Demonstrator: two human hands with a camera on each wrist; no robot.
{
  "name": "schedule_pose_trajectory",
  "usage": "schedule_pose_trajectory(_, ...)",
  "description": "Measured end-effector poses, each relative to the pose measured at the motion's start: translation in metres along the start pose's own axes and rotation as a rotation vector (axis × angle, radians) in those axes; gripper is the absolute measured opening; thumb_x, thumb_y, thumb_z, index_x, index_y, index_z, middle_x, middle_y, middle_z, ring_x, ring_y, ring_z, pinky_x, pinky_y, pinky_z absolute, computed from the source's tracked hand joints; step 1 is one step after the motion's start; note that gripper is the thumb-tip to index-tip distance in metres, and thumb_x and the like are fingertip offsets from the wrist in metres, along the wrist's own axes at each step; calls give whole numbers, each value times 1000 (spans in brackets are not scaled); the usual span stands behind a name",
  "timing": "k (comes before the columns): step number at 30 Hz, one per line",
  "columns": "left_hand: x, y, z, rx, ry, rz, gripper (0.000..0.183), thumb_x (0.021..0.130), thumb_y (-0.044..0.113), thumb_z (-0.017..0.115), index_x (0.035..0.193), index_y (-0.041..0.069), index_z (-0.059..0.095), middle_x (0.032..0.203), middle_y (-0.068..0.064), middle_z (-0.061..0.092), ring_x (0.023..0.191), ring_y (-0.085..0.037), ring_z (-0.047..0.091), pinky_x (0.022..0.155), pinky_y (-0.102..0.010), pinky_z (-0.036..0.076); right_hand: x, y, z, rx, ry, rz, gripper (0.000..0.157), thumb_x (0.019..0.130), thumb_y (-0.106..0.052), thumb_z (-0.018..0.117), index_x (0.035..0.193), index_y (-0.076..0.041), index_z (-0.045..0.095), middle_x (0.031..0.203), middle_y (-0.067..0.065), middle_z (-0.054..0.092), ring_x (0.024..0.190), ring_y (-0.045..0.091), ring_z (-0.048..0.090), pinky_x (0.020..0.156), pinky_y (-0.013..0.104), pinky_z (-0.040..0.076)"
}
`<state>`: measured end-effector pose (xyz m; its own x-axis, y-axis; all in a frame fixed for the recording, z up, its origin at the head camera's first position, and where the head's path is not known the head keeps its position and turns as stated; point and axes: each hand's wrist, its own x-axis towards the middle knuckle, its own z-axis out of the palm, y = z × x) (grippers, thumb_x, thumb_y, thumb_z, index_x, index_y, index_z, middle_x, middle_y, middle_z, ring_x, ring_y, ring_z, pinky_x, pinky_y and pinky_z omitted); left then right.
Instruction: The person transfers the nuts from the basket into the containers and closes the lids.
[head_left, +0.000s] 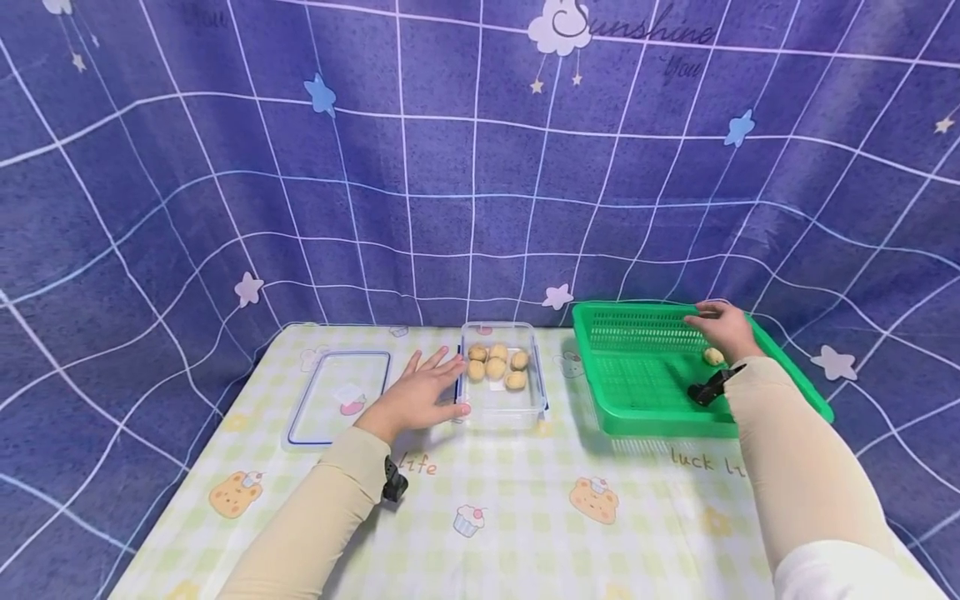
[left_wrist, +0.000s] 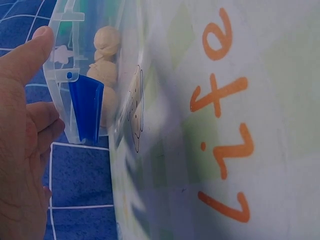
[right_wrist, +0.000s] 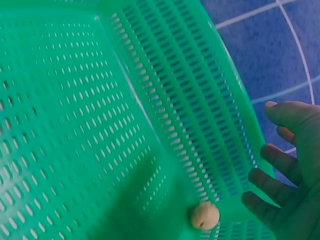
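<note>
A clear plastic food container (head_left: 501, 415) with blue side clips stands at the table's middle, and several walnuts (head_left: 496, 368) lie inside. My left hand (head_left: 423, 392) is at its left side, fingers spread; in the left wrist view the thumb and fingers rest along the rim by a blue clip (left_wrist: 89, 110). Over the right part of a green plastic basket (head_left: 637, 423) hovers my right hand (head_left: 726, 331), fingers relaxed and holding nothing. One walnut (head_left: 713, 357) lies in the basket below that hand; the right wrist view shows this walnut (right_wrist: 205, 216) in the basket's corner.
To the left of the container, a clear lid (head_left: 339, 354) with a blue seal lies flat on the table. A patterned cloth (head_left: 525, 483) covers the table. A blue curtain (head_left: 450, 167) with white lines hangs right behind the table. Each wrist wears a small black camera.
</note>
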<state>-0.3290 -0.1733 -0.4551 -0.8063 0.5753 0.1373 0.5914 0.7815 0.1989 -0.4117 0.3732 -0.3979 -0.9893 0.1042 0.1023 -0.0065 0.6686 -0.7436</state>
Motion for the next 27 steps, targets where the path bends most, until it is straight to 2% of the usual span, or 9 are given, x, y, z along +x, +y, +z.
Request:
schedule_pose_trajectory(4, 0, 1, -1, 6, -1, -7, 80, 97, 57, 57, 156, 6, 38, 163, -8, 33, 155, -30, 9, 121, -59, -7, 0, 12, -4, -20, -9, 36, 64, 100, -34, 61, 145, 10, 45, 141, 38, 48, 128, 52, 48, 108, 59, 40)
schedule_pose_trajectory(14, -2, 2, 0, 6, 1, -6, 81, 97, 59, 56, 156, 7, 37, 163, -8, 32, 155, -32, 12, 121, -59, -7, -3, 38, -12, -207, -17, 81, 65, 98, -35, 60, 140, 13, 47, 139, 40, 46, 126, 57, 46, 107, 62, 38)
schedule_pose_trajectory(18, -2, 2, -1, 10, 2, -3, 82, 97, 61, 54, 156, 7, 37, 163, -9, 32, 155, -31, 11, 121, -60, -6, 0, 44, -14, -240, -36, 104, 65, 96, -35, 62, 139, 12, 48, 136, 39, 50, 124, 57, 47, 106, 62, 40)
schedule_pose_trajectory(23, -1, 1, 0, 6, 7, -3, 82, 97, 59, 57, 156, 7, 38, 163, -9, 33, 155, -29, 9, 121, -60, -6, 1, 45, -16, -245, -107, 128, 68, 94, -33, 64, 140, 13, 45, 134, 39, 50, 123, 58, 46, 104, 62, 42)
schedule_pose_trajectory(27, -1, 0, 1, 14, 7, -3, 82, 97, 60, 56, 156, 7, 38, 163, -9, 33, 155, -31, 11, 121, -60, -6, 1, 44, -17, -264, -204, 127, 69, 94, -30, 63, 142, 15, 42, 138, 41, 46, 121, 56, 48, 99, 58, 48)
